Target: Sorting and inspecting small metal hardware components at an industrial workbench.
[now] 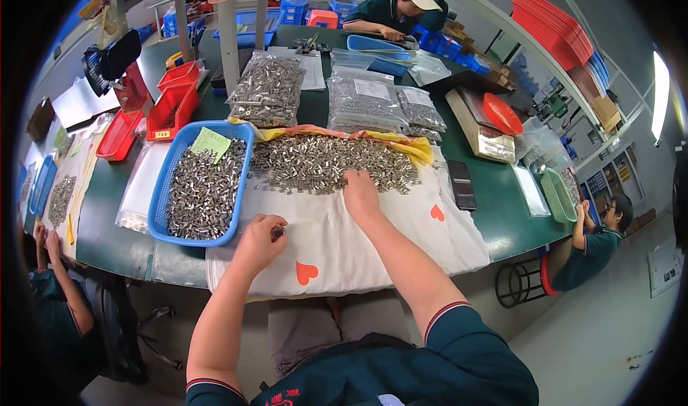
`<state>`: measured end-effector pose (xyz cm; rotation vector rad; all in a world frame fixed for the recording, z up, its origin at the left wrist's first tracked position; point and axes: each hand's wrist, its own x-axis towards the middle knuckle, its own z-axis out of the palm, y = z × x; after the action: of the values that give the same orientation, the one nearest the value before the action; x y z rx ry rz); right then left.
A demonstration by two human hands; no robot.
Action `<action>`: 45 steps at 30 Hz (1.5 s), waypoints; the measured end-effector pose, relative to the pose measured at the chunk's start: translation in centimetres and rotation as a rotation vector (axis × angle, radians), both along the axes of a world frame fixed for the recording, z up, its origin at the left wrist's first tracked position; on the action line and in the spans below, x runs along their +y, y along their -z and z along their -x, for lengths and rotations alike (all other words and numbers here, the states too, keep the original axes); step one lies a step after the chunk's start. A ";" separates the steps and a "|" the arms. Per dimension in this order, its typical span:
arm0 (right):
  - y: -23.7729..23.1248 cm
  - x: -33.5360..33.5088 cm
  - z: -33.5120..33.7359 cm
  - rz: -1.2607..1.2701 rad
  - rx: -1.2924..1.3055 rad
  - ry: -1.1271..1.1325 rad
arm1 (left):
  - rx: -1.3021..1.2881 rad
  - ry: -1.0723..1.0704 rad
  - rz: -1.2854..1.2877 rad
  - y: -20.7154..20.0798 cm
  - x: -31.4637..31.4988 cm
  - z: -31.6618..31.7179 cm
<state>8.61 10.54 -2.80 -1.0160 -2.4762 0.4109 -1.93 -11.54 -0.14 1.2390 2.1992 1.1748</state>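
Note:
A broad pile of small silvery metal cylinders (322, 164) is spread on a white cloth (423, 245) with red hearts. My right hand (360, 194) reaches to the pile's near edge, fingers bent down among the pieces; its fingertips are hidden. Closer to me, my left hand (260, 245) is closed above the cloth, with dark metal cylinders showing at its fingers. Left of the pile stands a blue perforated basket (156, 209) filled with similar cylinders, a green paper slip (211, 144) lying on them. A yellow and red cloth strip (315, 129) borders the pile's far side.
Bags of metal parts (266, 87) (365, 101) stand behind the pile. Red bins (120, 135) are at the left, and a dark wallet-like case (461, 184) and a scale with a red dish (503, 113) at the right. Other people work around the green table (107, 230).

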 end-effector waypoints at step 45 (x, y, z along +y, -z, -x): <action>-1.2 0.4 -3.3 1.126 0.618 -0.476 | -1.274 0.270 -0.273 2.9 9.6 -0.4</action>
<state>11.92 10.99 -1.62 -0.4398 -1.7736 2.0448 -1.57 -1.89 -3.00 0.5080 0.9265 1.5366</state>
